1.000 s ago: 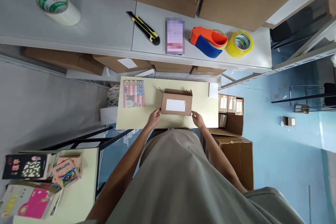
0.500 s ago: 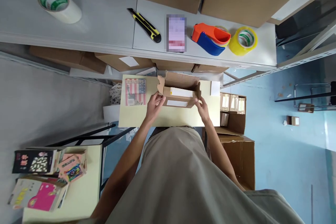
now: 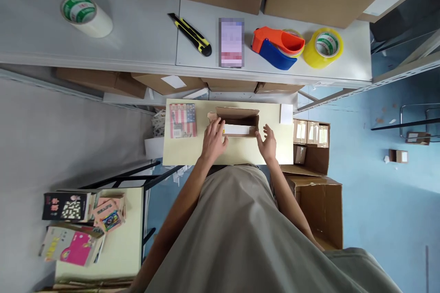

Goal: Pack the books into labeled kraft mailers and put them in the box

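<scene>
Two loose tape rolls [image 3: 86, 14] [image 3: 323, 47], one tape dispenser [image 3: 277, 47], one box cutter [image 3: 190, 34], one open cardboard box [image 3: 237, 121], one flag-cover book [image 3: 183, 120].

A single head-worn camera looks steeply down from well above the pale yellow rectangular tabletop [image 3: 240, 151]. Its view faces forward, with the grey metal shelf [image 3: 137, 46] beyond the tabletop and the wearer's torso below it.

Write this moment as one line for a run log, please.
left hand: on left end of open cardboard box | right hand: open, just off box | book: flat, left of box | table: holds both
</scene>
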`<state>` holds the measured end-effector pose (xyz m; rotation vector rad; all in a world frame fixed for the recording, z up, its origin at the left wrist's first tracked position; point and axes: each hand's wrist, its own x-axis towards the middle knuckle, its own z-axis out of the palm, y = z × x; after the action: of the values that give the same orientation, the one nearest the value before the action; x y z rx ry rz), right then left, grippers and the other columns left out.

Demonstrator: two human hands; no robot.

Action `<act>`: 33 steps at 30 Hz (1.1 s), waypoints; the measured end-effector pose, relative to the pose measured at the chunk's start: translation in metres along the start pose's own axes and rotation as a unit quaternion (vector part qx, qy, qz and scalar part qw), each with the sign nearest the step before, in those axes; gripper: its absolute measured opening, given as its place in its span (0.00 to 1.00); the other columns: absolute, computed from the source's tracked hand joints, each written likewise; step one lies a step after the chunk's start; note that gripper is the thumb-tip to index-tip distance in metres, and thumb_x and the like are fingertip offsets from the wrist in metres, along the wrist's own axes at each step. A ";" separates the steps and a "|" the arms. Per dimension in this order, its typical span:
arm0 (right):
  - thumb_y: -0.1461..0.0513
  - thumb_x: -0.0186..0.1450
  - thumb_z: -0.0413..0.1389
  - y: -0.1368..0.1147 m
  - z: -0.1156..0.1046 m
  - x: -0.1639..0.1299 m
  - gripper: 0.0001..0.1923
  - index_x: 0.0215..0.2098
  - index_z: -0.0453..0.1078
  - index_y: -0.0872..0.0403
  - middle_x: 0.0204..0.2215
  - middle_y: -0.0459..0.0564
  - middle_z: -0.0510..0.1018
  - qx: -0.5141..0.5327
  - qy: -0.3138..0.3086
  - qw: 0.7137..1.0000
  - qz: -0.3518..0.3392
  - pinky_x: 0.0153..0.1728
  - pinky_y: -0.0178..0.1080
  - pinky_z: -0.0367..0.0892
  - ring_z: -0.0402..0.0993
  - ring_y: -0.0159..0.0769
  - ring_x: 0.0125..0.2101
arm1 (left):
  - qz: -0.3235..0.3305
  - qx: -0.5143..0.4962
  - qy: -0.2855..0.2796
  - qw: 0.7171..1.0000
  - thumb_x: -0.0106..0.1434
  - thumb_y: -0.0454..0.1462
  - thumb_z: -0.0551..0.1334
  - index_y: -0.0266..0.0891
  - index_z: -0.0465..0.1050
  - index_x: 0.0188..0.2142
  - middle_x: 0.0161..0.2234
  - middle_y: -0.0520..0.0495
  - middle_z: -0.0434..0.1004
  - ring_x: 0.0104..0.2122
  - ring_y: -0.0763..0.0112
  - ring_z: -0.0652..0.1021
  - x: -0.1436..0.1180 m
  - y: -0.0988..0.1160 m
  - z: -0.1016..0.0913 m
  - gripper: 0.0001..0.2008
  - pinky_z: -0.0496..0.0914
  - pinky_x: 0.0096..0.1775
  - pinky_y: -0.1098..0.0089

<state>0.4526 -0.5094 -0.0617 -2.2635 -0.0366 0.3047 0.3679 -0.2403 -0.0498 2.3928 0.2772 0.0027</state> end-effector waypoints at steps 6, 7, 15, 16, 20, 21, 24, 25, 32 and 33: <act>0.46 0.80 0.54 -0.006 -0.008 0.030 0.33 0.74 0.71 0.57 0.61 0.69 0.88 0.011 -0.040 0.999 -0.005 0.56 0.58 0.85 0.90 0.56 0.51 | -0.044 0.037 -0.058 0.997 0.72 0.38 0.73 0.37 0.76 0.71 0.82 0.22 0.61 0.86 0.28 0.57 0.020 -0.017 0.010 0.30 0.55 0.82 0.32; 0.48 0.80 0.53 -0.003 -0.009 0.033 0.31 0.74 0.72 0.57 0.59 0.68 0.90 0.020 -0.038 0.999 0.004 0.55 0.57 0.85 0.90 0.56 0.49 | -0.046 0.032 -0.054 0.997 0.72 0.37 0.73 0.39 0.78 0.67 0.81 0.24 0.65 0.85 0.30 0.59 0.019 -0.019 0.011 0.26 0.57 0.82 0.34; 0.62 0.75 0.52 0.021 -0.011 0.041 0.21 0.60 0.80 0.56 0.58 0.67 0.87 -0.033 0.012 0.999 0.040 0.55 0.54 0.84 0.87 0.52 0.51 | 0.011 0.041 -0.048 0.998 0.70 0.22 0.58 0.45 0.77 0.43 0.68 0.36 0.81 0.81 0.44 0.69 0.000 -0.020 0.016 0.17 0.54 0.84 0.33; 0.63 0.75 0.53 0.021 -0.010 0.041 0.19 0.58 0.81 0.56 0.60 0.67 0.85 -0.063 0.010 0.998 0.019 0.57 0.55 0.84 0.86 0.53 0.54 | 0.012 0.043 -0.053 0.998 0.68 0.21 0.57 0.45 0.77 0.41 0.67 0.36 0.81 0.81 0.45 0.70 -0.004 -0.020 0.019 0.18 0.55 0.84 0.34; 0.69 0.78 0.47 0.011 -0.009 0.046 0.27 0.62 0.84 0.54 0.66 0.65 0.83 -0.177 -0.062 0.976 -0.109 0.66 0.59 0.81 0.80 0.56 0.63 | -0.004 0.054 -0.070 0.996 0.67 0.24 0.65 0.43 0.81 0.45 0.73 0.33 0.77 0.85 0.40 0.63 -0.017 -0.022 0.030 0.14 0.55 0.85 0.34; 0.70 0.78 0.45 0.007 -0.009 0.049 0.30 0.67 0.83 0.53 0.70 0.64 0.81 -0.190 -0.088 0.968 -0.142 0.67 0.60 0.81 0.79 0.56 0.65 | -0.005 0.057 -0.077 0.995 0.67 0.27 0.69 0.42 0.83 0.50 0.76 0.31 0.74 0.86 0.36 0.60 -0.019 -0.023 0.031 0.14 0.53 0.85 0.33; 0.69 0.80 0.46 -0.006 -0.006 0.061 0.35 0.80 0.74 0.51 0.83 0.59 0.68 -0.222 -0.145 0.942 -0.204 0.64 0.61 0.84 0.76 0.60 0.69 | 0.009 0.067 -0.114 0.991 0.66 0.31 0.74 0.42 0.81 0.70 0.84 0.29 0.61 0.88 0.31 0.51 -0.021 -0.025 0.034 0.33 0.49 0.85 0.29; 0.68 0.79 0.48 -0.010 -0.004 0.066 0.36 0.82 0.71 0.50 0.86 0.58 0.63 -0.236 -0.159 0.936 -0.209 0.62 0.62 0.85 0.76 0.62 0.70 | 0.015 0.071 -0.126 0.989 0.66 0.30 0.71 0.44 0.77 0.75 0.86 0.31 0.59 0.88 0.33 0.50 -0.022 -0.026 0.035 0.38 0.48 0.84 0.28; 0.63 0.78 0.55 -0.027 0.008 0.099 0.44 0.91 0.54 0.49 0.85 0.63 0.64 -0.272 -0.212 0.921 -0.181 0.62 0.65 0.86 0.77 0.67 0.70 | 0.030 0.081 -0.130 0.988 0.66 0.24 0.61 0.49 0.74 0.81 0.85 0.37 0.61 0.88 0.40 0.50 -0.012 -0.037 0.037 0.45 0.44 0.85 0.27; 0.63 0.78 0.54 -0.029 0.009 0.103 0.45 0.91 0.51 0.52 0.84 0.65 0.65 -0.274 -0.210 0.923 -0.172 0.63 0.65 0.85 0.77 0.66 0.70 | 0.037 0.084 -0.128 0.988 0.66 0.24 0.61 0.49 0.74 0.80 0.85 0.36 0.61 0.88 0.40 0.50 -0.009 -0.039 0.036 0.45 0.44 0.85 0.27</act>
<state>0.5524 -0.4708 -0.0663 -2.6288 -0.8286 0.6465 0.3541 -0.2384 -0.1016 2.5354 0.0708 -0.3028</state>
